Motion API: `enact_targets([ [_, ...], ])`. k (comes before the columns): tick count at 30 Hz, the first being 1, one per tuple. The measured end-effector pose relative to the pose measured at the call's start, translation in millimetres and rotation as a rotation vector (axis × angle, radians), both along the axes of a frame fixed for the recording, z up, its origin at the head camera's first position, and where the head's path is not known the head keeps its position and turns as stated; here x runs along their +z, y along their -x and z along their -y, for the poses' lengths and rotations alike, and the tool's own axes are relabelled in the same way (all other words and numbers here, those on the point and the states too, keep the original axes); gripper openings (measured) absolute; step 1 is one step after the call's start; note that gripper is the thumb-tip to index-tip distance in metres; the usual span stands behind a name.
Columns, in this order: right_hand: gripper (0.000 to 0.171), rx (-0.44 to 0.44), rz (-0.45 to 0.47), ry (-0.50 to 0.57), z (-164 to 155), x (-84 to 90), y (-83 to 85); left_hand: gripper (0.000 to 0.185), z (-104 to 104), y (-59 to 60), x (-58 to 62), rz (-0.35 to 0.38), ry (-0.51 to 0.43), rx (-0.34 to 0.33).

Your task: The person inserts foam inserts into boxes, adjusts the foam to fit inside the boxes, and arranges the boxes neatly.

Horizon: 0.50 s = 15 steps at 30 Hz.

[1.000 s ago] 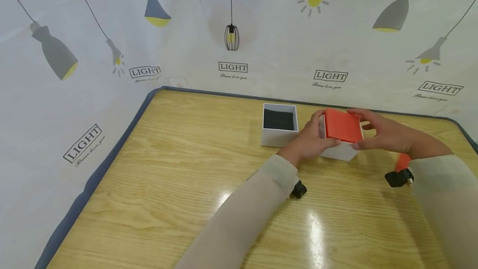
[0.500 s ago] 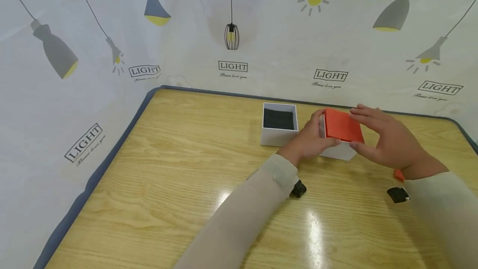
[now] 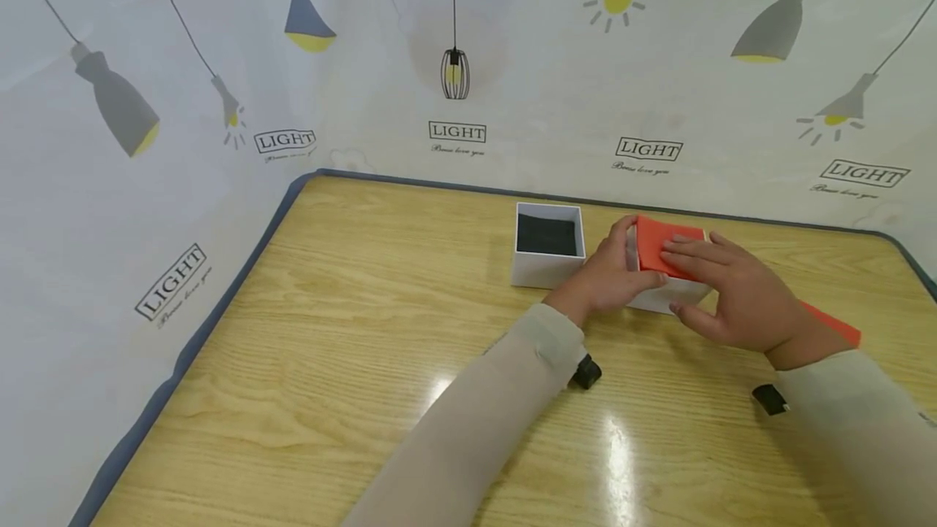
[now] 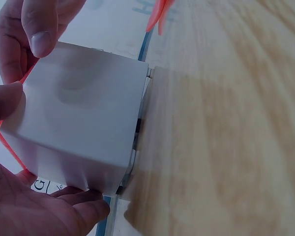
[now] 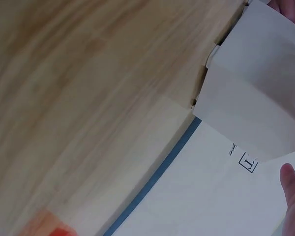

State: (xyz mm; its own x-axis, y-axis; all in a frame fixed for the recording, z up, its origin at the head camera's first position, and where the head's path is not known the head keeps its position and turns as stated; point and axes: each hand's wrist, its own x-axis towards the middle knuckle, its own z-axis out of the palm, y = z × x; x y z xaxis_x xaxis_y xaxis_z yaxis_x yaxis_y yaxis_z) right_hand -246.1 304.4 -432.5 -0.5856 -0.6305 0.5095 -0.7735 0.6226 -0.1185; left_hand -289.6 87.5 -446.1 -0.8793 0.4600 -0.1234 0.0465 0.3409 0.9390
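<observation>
A white box (image 3: pixel 659 298) stands near the back of the table, with a flat red sheet-like piece (image 3: pixel 651 234) at its top. My left hand (image 3: pixel 603 271) grips the box from its left side, thumb at the front upper edge; in the left wrist view its fingers curve around the white wall. With fairly straight fingers, my right hand (image 3: pixel 754 299) lies over the right part of the red piece, thumb low by the front wall. The right wrist view shows the box's side (image 5: pixel 250 83) and part of a hand below it.
To the left stands a second white box (image 3: pixel 538 271) with a dark folded piece (image 3: pixel 545 234) inside. Another red piece (image 3: pixel 834 325) lies on the wooden table (image 3: pixel 329 332), partly behind my right forearm. A printed white curtain (image 3: pixel 512 39) borders the table's back and left.
My right hand has left the box's right edge and come over the red piece, its fingers now across the top. The left hand keeps its grip in the same place.
</observation>
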Motion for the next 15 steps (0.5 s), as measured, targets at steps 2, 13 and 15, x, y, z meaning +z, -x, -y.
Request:
enact_targets([
  [2, 0.061, 0.0, -0.009, -0.007, 0.4, -0.1, 0.0, 0.093, 0.1, -0.1, -0.1, 0.0, -0.002, -0.002],
  [13, 0.057, -0.045, 0.03, -0.108, 0.7, 2.5, 0.1, 0.091, 0.5, -1.3, 0.8, 0.0, 0.031, 0.011],
  [15, 0.057, -0.054, 0.035, -0.12, 1.2, 2.0, 0.4, 0.091, 0.5, -1.3, 0.9, 0.001, 0.033, 0.014],
])
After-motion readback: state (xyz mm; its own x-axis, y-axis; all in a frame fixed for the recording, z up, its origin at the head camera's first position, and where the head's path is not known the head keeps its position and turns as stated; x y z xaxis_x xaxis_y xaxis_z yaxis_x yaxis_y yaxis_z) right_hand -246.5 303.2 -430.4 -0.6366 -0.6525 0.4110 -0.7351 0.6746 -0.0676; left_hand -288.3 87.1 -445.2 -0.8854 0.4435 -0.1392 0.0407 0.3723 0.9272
